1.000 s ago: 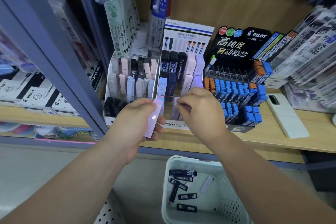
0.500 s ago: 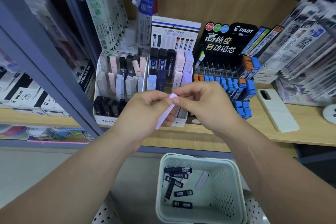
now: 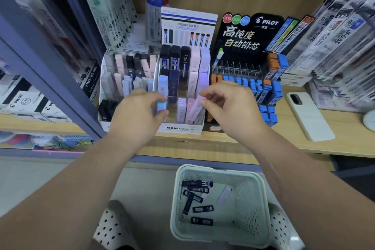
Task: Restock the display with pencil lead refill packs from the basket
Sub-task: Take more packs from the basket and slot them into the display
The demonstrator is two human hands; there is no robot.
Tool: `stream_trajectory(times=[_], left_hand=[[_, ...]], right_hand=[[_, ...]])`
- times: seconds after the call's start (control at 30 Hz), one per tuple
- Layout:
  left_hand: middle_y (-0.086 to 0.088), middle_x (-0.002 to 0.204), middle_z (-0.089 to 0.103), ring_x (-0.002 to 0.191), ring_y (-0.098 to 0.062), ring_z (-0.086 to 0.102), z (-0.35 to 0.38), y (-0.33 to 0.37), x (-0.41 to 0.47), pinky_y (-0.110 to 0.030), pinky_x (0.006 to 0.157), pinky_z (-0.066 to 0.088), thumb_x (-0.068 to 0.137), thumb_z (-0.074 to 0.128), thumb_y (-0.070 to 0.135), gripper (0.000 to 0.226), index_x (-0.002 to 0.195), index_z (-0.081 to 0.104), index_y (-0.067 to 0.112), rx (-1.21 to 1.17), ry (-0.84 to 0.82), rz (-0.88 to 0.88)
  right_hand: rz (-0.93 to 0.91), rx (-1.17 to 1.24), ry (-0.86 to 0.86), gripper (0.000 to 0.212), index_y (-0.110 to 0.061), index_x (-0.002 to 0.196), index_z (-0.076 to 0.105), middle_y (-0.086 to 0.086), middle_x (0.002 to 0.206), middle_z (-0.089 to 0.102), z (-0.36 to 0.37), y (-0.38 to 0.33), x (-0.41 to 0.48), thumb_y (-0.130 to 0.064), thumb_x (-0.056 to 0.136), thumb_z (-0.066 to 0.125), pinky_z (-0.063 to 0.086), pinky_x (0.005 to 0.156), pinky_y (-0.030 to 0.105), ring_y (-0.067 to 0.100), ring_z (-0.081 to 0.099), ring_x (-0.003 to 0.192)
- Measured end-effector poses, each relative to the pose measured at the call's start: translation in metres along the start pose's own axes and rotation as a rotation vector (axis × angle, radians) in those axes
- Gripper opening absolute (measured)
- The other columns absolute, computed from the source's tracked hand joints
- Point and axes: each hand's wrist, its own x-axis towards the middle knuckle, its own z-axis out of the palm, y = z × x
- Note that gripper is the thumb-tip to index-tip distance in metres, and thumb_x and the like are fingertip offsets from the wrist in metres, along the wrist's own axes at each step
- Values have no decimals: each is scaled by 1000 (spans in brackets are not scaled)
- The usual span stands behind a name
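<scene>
Pink refill pack (image 3: 195, 108) sat pinched by the right hand (image 3: 229, 105); just left of it, the left hand (image 3: 138, 115) gripped a blue-pink pack (image 3: 162, 106).

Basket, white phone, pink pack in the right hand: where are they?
Basket (image 3: 251, 199): head view, right wall.
White phone (image 3: 309, 116): head view, middle of back.
Pink pack (image 3: 194, 110): head view, its lower half.

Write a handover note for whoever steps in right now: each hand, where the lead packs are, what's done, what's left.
Left hand grips a blue-pink pack at the front row of the MONO display.
Right hand pinches a lilac pack, tilted over that row.
Done: front row partly filled.
Left: seat both, then shelve the black packs and one pale pack lying in the basket.
</scene>
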Motion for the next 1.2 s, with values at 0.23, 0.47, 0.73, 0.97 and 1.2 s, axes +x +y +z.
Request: stream_trajectory(times=[0.23, 0.47, 0.73, 0.97, 1.2], left_hand=[[10, 80, 49, 73, -15, 52, 3, -6, 3, -31, 72, 48, 80, 81, 25, 28, 107, 75, 23, -17, 28, 22], [5, 80, 55, 74, -16, 53, 5, -8, 2, -34, 73, 51, 82, 79, 21, 26, 107, 75, 21, -15, 47, 53], [2, 88, 57, 78, -18, 55, 4, -4, 1, -30, 72, 46, 82, 78, 24, 29, 110, 73, 21, 24, 64, 53], [-1, 87, 60, 73, -19, 57, 3, 13, -38, -38, 73, 53, 80, 79, 25, 29, 107, 71, 16, 39, 105, 183], [6, 110, 56, 86, -12, 53, 72, -18, -140, -29, 78, 45, 92, 64, 38, 47, 136, 51, 29, 107, -445, -127]], right_hand=[[-200, -177, 12, 10, -15, 96, 76, -5, 85, 68, 20, 9, -4, -17, 86, 74, 52, 76, 36, 17, 58, 84], [-266, -239, 88, 5, -12, 84, 78, 0, 85, 68, 38, 15, -8, -14, 80, 80, 52, 74, 37, 27, 57, 83], [-277, -277, 119, 14, -12, 92, 77, 0, 89, 67, 37, 14, -13, -21, 81, 78, 50, 79, 38, 26, 56, 86], [-172, -102, 164, 13, -11, 95, 74, 1, 90, 67, 20, 40, -81, -22, 90, 68, 53, 77, 34, 18, 61, 85], [120, -57, -447, 13, -25, 97, 75, -10, 93, 72, 46, 114, -187, -34, 91, 68, 50, 73, 16, 2, 60, 78]])
